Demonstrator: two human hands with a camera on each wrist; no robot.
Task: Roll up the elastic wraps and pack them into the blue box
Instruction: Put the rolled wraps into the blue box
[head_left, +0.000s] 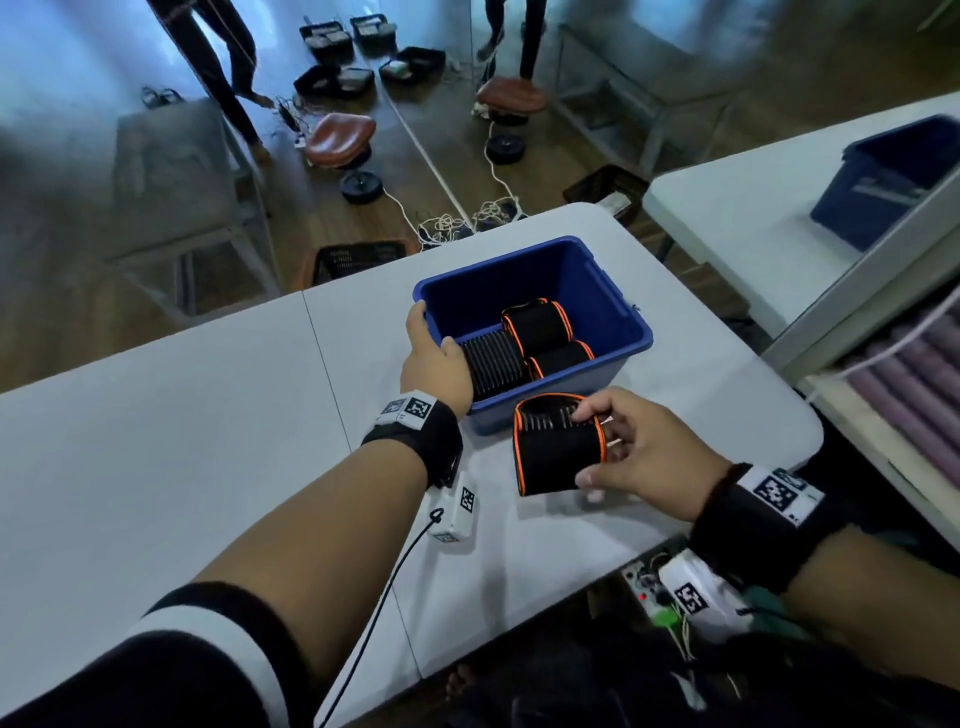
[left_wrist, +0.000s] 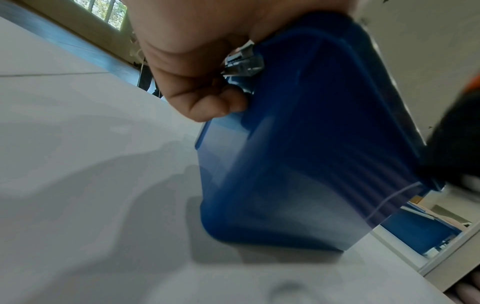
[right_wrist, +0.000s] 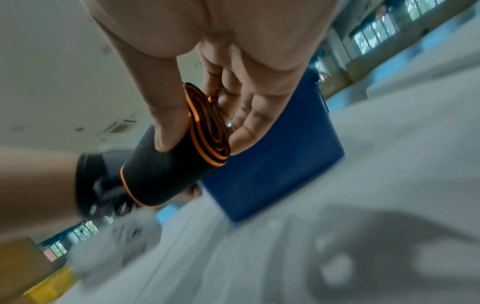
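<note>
While the left hand is gripping the near-left rim of the blue box at frame centre, thumb outside and fingers hooked over the edge, the right hand is holding a rolled elastic wrap just below and right of the box, above the white table.

Item: rolled elastic wrap, black with orange edging. The thumb is pressing one side of the roll and the fingers are curling round the other, over the spiral end, as the right wrist view is showing. Judged soft, light and springy; the layers are likely trying to uncoil if the squeeze is relaxing. Best hold: across the roll's width, pinning the loose outer flap.

Stock in the box: three rolled wraps, lying side by side against the near wall, one ribbed face up beside the left fingers.

Box: rigid plastic, smooth-sided, probably light enough to slide; the rim is offering the firmest purchase.

Sundry: a small white tagged device on a cord is lying on the table under the left wrist.
</note>
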